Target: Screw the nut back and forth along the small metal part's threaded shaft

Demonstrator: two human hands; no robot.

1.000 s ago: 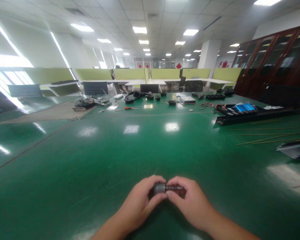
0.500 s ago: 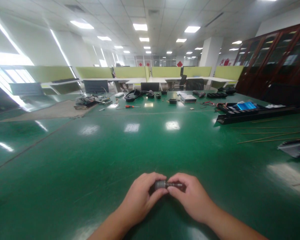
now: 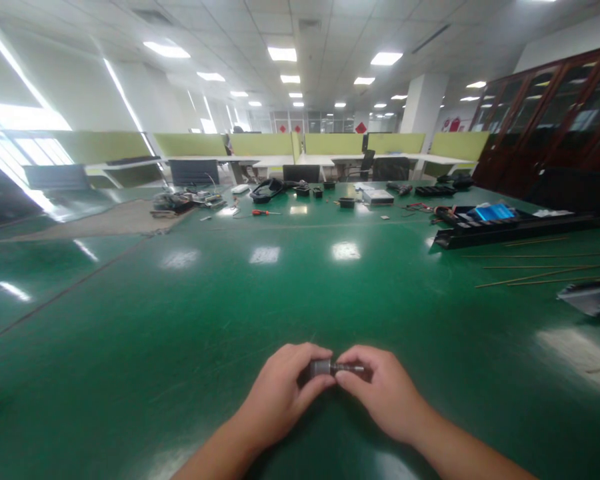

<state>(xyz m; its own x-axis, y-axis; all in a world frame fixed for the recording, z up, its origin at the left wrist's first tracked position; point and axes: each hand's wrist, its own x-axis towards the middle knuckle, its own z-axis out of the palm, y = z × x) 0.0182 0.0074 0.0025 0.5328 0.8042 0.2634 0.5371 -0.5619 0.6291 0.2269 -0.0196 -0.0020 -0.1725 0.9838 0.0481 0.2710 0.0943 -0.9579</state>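
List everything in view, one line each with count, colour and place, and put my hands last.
cylindrical part with a shaft: one, grey, between the hands
table: one main top, green, under the hands
screwdriver: one, orange-red handle, far side
pile of parts: one, mixed, far left
flat box: one, whitish, far side
long channel: one, black, right
blue item: one, blue, behind the channel
thin rods: several, yellowish, right
partitions: several, yellow-green, beyond the table
cabinet: one run, red-brown, far right
other small items: mostly black, far side, unclear
left hand: one, bare, around the cylinder
right hand: one, bare, around the shaft
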